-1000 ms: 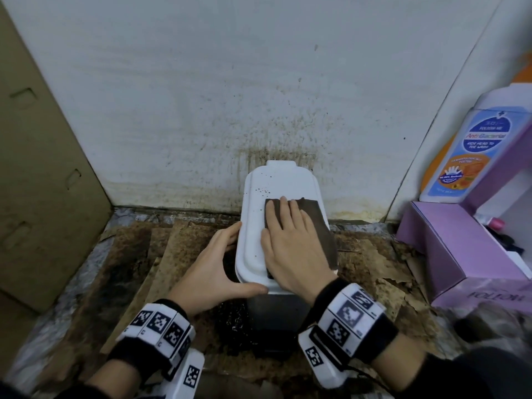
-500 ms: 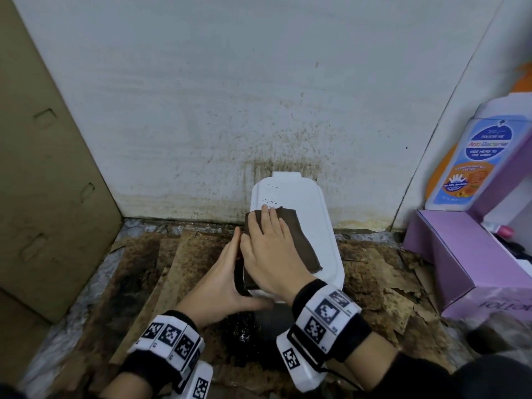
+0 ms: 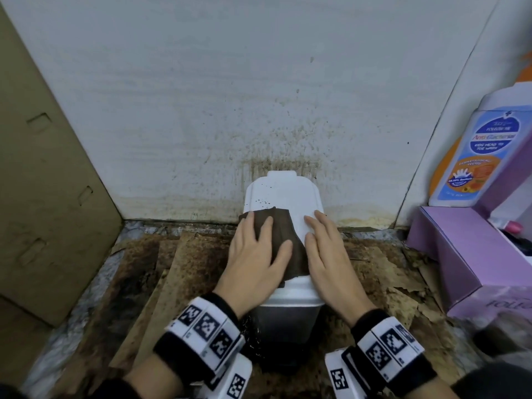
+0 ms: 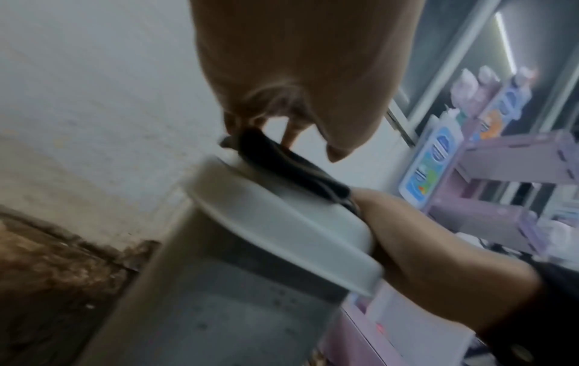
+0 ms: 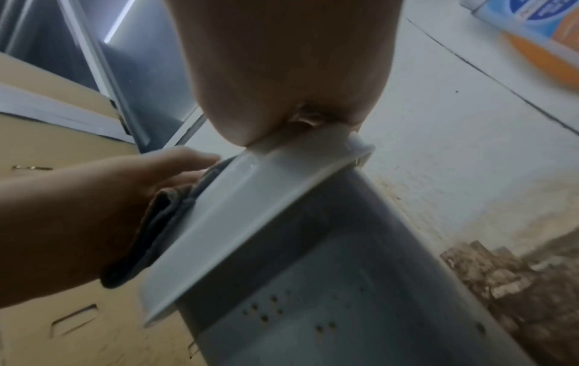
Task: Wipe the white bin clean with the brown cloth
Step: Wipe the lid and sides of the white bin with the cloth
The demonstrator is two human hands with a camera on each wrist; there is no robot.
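Stained wall [image 3: 259, 110], left hand [image 3: 253, 263] flat on brown cloth [image 3: 285, 243]

From my feed, the only clear print is on the tall white-and-orange plastic wash bottle [image 3: 478, 151] at the right: "Anti-Bacterial" in red on a white band, and "KIDS HEAD TO TOE WASH" on its blue label. The lilac cardboard box [image 3: 472, 263] below it carries pale upside-down lettering I cannot make out. The black-and-white square-code wristbands [image 3: 205, 326] carry patterns, not readable words.
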